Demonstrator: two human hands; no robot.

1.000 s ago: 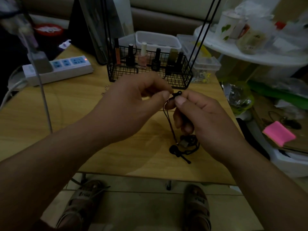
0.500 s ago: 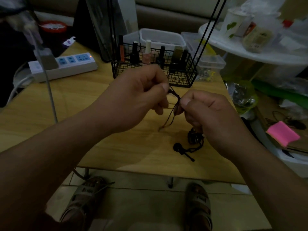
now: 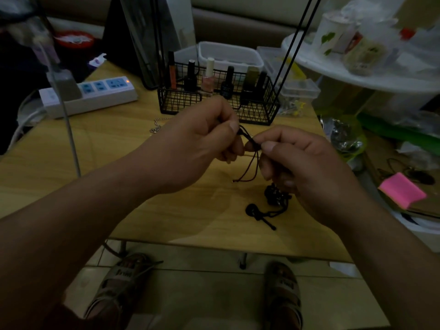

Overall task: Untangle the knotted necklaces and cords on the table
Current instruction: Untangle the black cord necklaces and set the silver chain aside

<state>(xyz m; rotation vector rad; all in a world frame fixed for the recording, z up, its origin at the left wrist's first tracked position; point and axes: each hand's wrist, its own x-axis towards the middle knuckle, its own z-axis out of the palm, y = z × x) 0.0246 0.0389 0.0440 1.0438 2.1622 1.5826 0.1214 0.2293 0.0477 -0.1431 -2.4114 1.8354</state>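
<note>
Both hands hold a thin dark cord (image 3: 252, 163) above the wooden table (image 3: 119, 148). My left hand (image 3: 197, 146) pinches one end of it between thumb and fingers. My right hand (image 3: 297, 163) pinches the cord a short way along, its thumb on top. A loop of cord hangs down between the hands. Below my right hand a dark knotted clump with a pendant (image 3: 273, 195) and a round bead end (image 3: 252, 209) lies on the table. A thin silver chain (image 3: 156, 126) lies behind my left hand, partly hidden.
A black wire basket (image 3: 259, 113) holding nail polish bottles stands just behind the hands. A white power strip (image 3: 90, 96) with a cable lies at the back left. To the right stand a cluttered white shelf (image 3: 357, 75) and a pink pad (image 3: 402, 194).
The hands have drawn slightly apart, stretching a short length of cord between them. The hanging loop has opened wider below. The clump on the table has stayed put.
</note>
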